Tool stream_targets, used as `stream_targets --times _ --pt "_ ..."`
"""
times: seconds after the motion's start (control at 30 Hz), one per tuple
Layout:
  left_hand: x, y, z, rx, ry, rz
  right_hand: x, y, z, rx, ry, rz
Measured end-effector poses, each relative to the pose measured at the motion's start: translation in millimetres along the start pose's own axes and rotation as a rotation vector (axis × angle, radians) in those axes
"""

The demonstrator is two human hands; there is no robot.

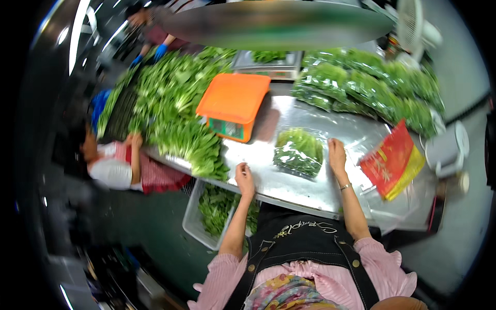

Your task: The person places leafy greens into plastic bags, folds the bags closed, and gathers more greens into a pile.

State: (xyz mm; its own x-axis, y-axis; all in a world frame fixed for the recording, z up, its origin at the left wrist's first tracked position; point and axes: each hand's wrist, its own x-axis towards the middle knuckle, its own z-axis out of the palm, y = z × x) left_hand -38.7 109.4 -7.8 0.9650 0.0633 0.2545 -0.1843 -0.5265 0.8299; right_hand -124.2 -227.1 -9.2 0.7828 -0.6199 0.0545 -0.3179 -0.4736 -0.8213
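A clear bag of leafy greens [298, 150] lies on the steel table [258, 160] in front of me. My right hand [336, 153] is at the bag's upper right edge, its fingers closed on the plastic. My left hand [244, 176] is left of and below the bag, near the table's front edge, its fingers curled closed; anything in them is too small to make out. An orange plastic scale [232, 106] stands beyond my left hand. A red-and-yellow package [387, 163], lying flat with clear plastic, is right of my right hand.
Loose greens [175, 103] cover the left table; bagged greens [361, 88] are stacked back right. A crate of leaves [212, 212] sits below. A co-worker [113, 165] handles greens at left; another in blue gloves [152, 36] works behind. A fan [411, 26] and white jug [447, 150] stand right.
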Motion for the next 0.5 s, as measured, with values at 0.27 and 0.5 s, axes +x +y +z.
stream_targets --times 0.27,0.5 --pt "86.9 81.4 92.1 -0.028 -0.661 -0.166 -29.0 -11.5 11.9 0.733 -0.365 0.374" --pt "69.4 113.4 116.6 -0.932 -1.014 -0.664 -17.7 -124.6 -37.3 0.298 -0.015 -0.162"
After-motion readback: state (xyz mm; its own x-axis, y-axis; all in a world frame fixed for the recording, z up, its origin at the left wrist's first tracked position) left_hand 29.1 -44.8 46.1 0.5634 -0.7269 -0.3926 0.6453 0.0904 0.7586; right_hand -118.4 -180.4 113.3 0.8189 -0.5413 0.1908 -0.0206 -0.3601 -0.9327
